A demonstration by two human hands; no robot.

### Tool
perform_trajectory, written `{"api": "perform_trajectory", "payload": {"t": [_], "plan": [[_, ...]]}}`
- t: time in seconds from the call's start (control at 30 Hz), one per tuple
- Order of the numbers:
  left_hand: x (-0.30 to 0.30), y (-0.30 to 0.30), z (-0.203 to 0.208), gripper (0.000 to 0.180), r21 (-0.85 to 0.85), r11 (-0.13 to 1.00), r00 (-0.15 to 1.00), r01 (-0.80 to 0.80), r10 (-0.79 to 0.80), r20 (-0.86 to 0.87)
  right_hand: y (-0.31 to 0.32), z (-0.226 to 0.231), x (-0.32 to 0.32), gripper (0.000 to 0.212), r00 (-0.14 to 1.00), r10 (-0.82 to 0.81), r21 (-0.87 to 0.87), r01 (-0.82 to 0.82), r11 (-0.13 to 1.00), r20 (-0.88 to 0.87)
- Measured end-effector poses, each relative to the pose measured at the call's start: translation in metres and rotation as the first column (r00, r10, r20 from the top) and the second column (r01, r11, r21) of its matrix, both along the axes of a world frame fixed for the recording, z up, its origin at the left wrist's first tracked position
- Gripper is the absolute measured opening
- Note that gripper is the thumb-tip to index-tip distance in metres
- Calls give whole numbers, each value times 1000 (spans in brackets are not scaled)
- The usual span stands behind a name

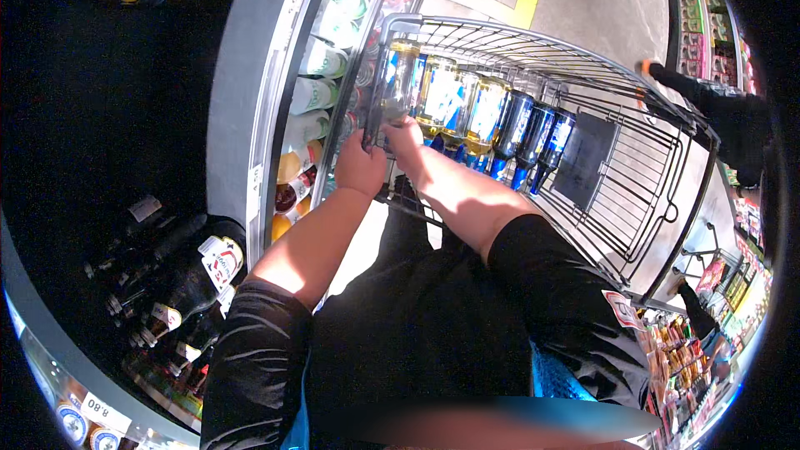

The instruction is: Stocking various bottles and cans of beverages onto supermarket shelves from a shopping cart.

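Note:
My left hand (360,165) is closed on the grey corner rim of a wire shopping cart (533,37). Just inside that rim, my right hand (405,137) has its fingers closed round the near end of a clear glass bottle (401,75); part of the grip is hidden. Beside it in the cart lies a row of several bottles. Some are clear with pale yellow contents and blue-and-white labels (438,92), and others are dark blue (514,125). Their necks point toward me.
On the left, close to the cart, a shelf edge (275,75) fronts rows of green-and-white bottles (315,93). Dark bottles (200,283) lie at lower left. A grey panel (587,154) sits in the cart. A person in dark clothes (733,129) is beyond its right end, near stocked shelves.

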State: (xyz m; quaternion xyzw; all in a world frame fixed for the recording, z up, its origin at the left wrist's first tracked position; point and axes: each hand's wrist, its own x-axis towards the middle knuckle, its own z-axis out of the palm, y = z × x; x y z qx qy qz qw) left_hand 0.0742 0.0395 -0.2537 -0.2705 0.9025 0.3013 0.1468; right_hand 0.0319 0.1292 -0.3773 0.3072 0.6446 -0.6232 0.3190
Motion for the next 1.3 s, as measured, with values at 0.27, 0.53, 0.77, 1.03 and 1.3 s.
{"api": "perform_trajectory", "payload": {"t": [0.27,0.53,0.77,1.03,1.3], "plan": [[5,-1,-10,49,-27,1000,1000,-1,1,-10,-3,-11,2,35,997,80,126,-77,989,-22],[-1,-2,-4,45,22,1000,1000,-11,10,21,12,-14,10,37,993,107,-73,-104,992,42],[2,0,-4,37,29,999,1000,-21,21,-17,54,42,4,46,996,64,-241,-46,970,69],[4,-1,-5,40,46,997,998,-56,55,20,28,222,-95,13,688,52,-141,-222,965,-724],[6,-5,10,43,104,991,992,-88,97,-78,-180,299,-223,37,60,156,123,-377,918,-986]]}}
